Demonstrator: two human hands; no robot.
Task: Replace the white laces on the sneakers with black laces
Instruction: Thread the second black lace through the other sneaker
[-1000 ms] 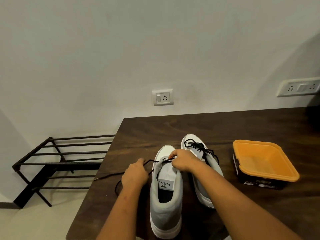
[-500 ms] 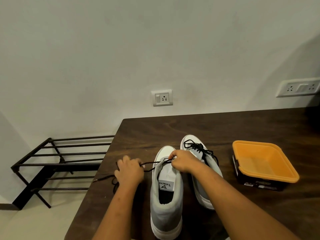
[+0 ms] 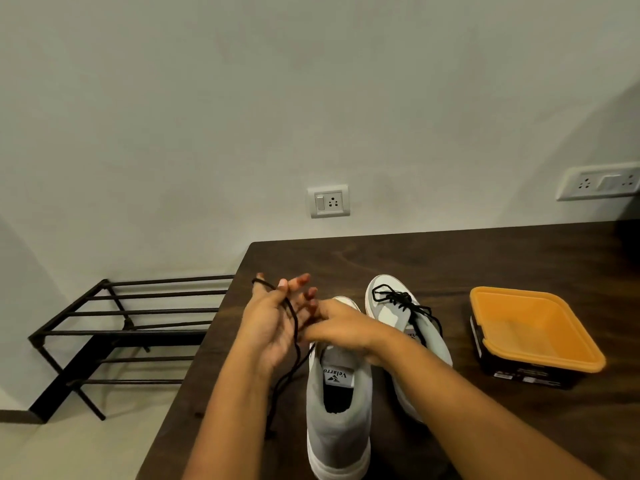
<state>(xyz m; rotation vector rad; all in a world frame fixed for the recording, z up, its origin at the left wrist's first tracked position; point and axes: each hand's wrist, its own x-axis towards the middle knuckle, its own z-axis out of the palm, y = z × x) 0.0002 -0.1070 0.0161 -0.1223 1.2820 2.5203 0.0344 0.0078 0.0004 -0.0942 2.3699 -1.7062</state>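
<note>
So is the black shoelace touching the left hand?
Touching. The head view shows the black lace hooked over the fingers of the left hand and running down across its open palm.

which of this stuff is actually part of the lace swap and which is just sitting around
In the job: near sneaker, black lace across the left hand, far sneaker already laced black.
Lying about: orange tub, metal rack, wall socket.

near sneaker point(image 3: 337, 403) eyelets hidden, right socket point(image 3: 599, 182) cropped
</note>
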